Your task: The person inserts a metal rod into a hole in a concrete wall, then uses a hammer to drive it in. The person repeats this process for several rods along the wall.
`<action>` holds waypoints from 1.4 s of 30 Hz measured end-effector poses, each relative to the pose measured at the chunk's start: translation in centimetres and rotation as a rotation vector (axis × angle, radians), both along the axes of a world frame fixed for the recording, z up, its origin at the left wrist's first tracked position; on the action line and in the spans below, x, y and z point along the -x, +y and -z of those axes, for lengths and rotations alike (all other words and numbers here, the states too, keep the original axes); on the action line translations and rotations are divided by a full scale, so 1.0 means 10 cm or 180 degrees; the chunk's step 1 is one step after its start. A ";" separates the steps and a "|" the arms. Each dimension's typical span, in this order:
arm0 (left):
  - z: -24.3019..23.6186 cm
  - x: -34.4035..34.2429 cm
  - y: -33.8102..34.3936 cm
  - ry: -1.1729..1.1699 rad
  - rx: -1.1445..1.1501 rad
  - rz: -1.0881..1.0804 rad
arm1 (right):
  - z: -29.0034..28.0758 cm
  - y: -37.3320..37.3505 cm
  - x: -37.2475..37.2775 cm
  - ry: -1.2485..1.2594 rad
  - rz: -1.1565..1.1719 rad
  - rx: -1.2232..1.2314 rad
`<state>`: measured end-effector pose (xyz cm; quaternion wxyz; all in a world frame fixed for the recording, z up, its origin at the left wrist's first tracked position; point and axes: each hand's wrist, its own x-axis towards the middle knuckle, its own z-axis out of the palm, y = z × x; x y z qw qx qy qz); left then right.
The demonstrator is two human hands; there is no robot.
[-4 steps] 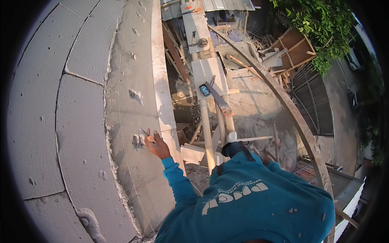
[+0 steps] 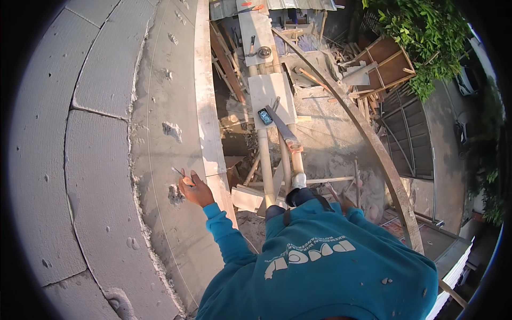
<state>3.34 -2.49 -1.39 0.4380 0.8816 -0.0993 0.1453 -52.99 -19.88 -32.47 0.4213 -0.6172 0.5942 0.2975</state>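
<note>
My left hand (image 2: 197,191) is closed round a screwdriver-like tool (image 2: 186,180) with an orange handle and a thin, pale tip. It hovers over the grey mortared wall face, beside a rough chipped hole (image 2: 175,195). The tip points up and left, toward a thin string line (image 2: 151,165) along the wall. My right hand (image 2: 346,204) shows only in part beyond my teal sleeve, low on the right. A thin pale shape (image 2: 332,192) lies near its fingers; I cannot make out whether the hand holds it.
Pale blockwork (image 2: 101,186) fills the left. Bamboo poles (image 2: 265,160) carry boards beneath me, above a drop to rubble. On a board (image 2: 261,88) lie a handsaw (image 2: 281,127) and a phone (image 2: 265,116); a hammer (image 2: 252,46) lies farther off. A curved beam (image 2: 368,133) crosses on the right.
The view has shifted slightly. My left hand and its tool have moved a little up and left relative to the chipped hole. More of my right hand shows now.
</note>
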 end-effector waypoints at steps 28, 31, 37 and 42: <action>1.13 -2.69 -3.48 -0.0277 0.0147 0.0157 | -1.78 -3.79 -4.39 -0.2164 -0.0310 0.1289; 0.58 -2.96 -4.26 0.0728 0.0945 0.0443 | -1.61 -4.34 -4.99 -0.2113 -0.0396 0.1190; 0.08 -3.57 -5.19 0.2879 0.0359 0.1002 | -2.43 -5.25 -6.14 -0.2646 -0.0262 0.1326; 0.09 -3.53 -6.07 0.3851 0.1071 0.2677 | -3.44 -5.68 -7.01 -0.3238 -0.0538 0.1530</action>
